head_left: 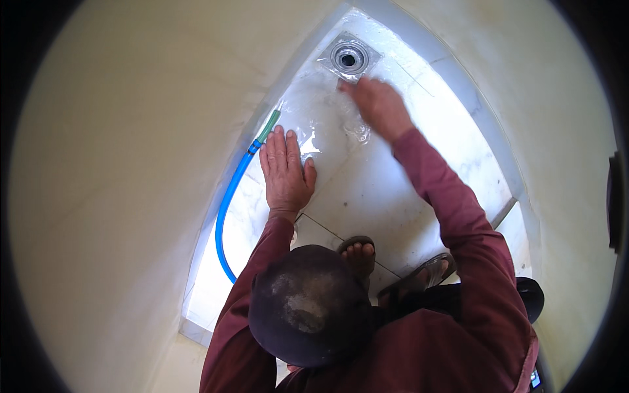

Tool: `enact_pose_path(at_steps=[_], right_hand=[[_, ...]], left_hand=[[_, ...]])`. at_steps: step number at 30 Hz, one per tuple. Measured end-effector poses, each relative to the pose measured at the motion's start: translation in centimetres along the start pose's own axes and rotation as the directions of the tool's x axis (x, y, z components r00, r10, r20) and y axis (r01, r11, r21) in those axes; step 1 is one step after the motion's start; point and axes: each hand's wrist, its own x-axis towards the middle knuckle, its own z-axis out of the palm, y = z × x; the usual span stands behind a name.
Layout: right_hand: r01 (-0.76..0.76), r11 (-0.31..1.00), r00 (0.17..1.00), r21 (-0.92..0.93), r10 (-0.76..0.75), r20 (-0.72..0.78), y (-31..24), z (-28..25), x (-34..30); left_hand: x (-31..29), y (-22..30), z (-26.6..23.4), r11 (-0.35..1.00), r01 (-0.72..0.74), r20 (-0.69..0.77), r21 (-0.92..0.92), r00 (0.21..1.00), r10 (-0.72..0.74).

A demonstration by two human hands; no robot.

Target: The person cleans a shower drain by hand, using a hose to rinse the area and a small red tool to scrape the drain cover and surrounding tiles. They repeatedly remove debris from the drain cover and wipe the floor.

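Note:
My left hand point(285, 172) is stretched out flat, fingers straight and thumb apart, over the wet floor. Just beside its fingertips lies the green end piece point(269, 126) of a blue hose point(226, 213), with a thin stream of water at its tip. My right hand point(378, 107), slightly blurred, is closed low over the wet floor, just below a square metal floor drain point(349, 59) with a round dark opening. Whatever its curled fingers hold, if anything, is hidden. Water point(357, 131) ripples on the floor between my hands.
Pale walls point(124, 164) close in on both sides, with a grey-white skirting point(468, 85) along their foot. The white marbled tile floor point(373, 203) has dark joints. My sandalled feet point(359, 252) stand below my hands. A dark rounded shape point(308, 308) covers part of the lower view.

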Motion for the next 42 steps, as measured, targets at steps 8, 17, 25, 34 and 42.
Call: enact_pose_path(at_steps=[8,17,25,34,42], right_hand=[[-0.097,0.995,0.993,0.039,0.099,-0.070,-2.4,1.2,-2.2],[-0.152,0.972,0.988,0.179,0.150,0.023,0.8,-2.3,-3.6],[-0.153,0.975,0.985,0.162,0.163,-0.049,-1.9,4.1,4.3],[-0.095,0.984,0.980,0.147,0.119,-0.162,-1.2,4.2,3.8],[-0.250,0.938,0.964,-0.239,0.263,0.026,0.5,-3.9,-4.5]], left_hand=[[-0.5,-0.2,0.0,1.000,0.009,0.002,-0.012,1.000,-0.009],[-0.1,-0.1,0.3,1.000,0.014,-0.014,-0.017,1.000,-0.014],[-0.3,-0.1,0.5,1.000,-0.006,0.000,-0.004,1.000,0.006],[0.2,0.5,0.4,1.000,-0.001,0.028,0.023,1.000,0.000],[-0.3,-1.0,-0.1,0.996,0.023,0.025,0.083,0.999,-0.025]])
